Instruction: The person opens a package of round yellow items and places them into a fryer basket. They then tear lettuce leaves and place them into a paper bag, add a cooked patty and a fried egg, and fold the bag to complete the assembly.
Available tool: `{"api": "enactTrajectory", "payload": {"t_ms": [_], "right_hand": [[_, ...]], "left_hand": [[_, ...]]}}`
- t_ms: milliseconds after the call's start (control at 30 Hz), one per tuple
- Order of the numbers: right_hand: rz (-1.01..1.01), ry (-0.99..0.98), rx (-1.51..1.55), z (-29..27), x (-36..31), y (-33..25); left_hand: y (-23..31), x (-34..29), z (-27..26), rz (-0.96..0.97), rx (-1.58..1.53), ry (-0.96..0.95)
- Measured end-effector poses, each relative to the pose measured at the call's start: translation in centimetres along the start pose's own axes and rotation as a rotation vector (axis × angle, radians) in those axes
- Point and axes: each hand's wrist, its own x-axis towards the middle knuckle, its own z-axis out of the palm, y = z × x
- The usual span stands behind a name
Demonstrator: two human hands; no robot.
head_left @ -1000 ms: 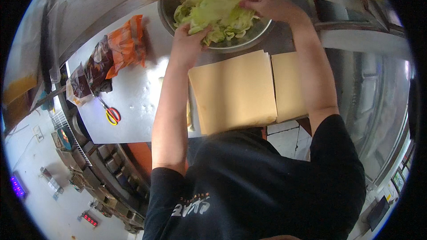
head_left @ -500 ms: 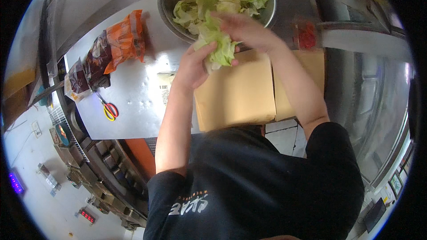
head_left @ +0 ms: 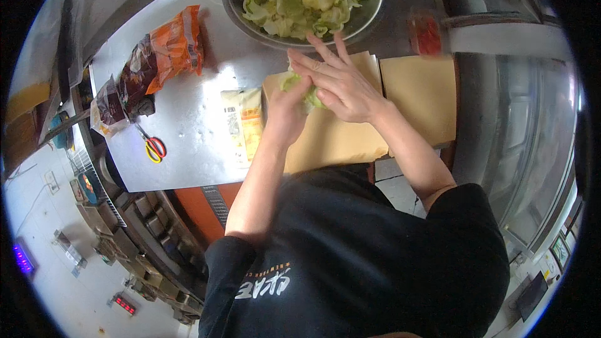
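Over the brown paper sheets (head_left: 341, 141), my left hand (head_left: 285, 116) is closed around a small bunch of lettuce leaves (head_left: 313, 98). My right hand (head_left: 352, 92) lies across the top of that bunch, its fingers stretched out and spread, touching the leaves and the left fingers. Most of the bunch is hidden between the two hands. Just beyond them stands a wide metal bowl (head_left: 231, 9) with many torn pale green lettuce leaves (head_left: 307, 1) inside.
A second brown sheet stack (head_left: 419, 91) lies to the right, below a red-filled clear container (head_left: 426, 34). Leftward are a yellow-and-white packet (head_left: 243, 125), scissors with red and yellow handles (head_left: 154, 149), an orange bag (head_left: 177, 44) and a dark wrapped package (head_left: 134, 75).
Both hands have moved nearer my body, away from the bowl. My right hand has come down onto the lettuce in my left hand. The yellow-and-white packet shows more fully.
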Motion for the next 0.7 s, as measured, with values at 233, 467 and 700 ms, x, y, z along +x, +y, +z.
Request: {"api": "enactTrajectory", "payload": {"t_ms": [233, 467, 700], "right_hand": [[0.522, 0.235, 1.628, 1.4, -1.2, -2.3], [0.585, 0.157, 1.434, 5.9, -1.6, -5.2], [0.656, 0.042, 1.505, 6.2, -2.5, -6.0]], "left_hand": [[0.3, -2.2, -0.8, -0.005, 0.296, -0.198], [0.0, -4.1, -3.2, -0.1, 0.528, -0.131], [2.1, -6.9, -4.0, -0.291, -0.113, -0.207]]}}
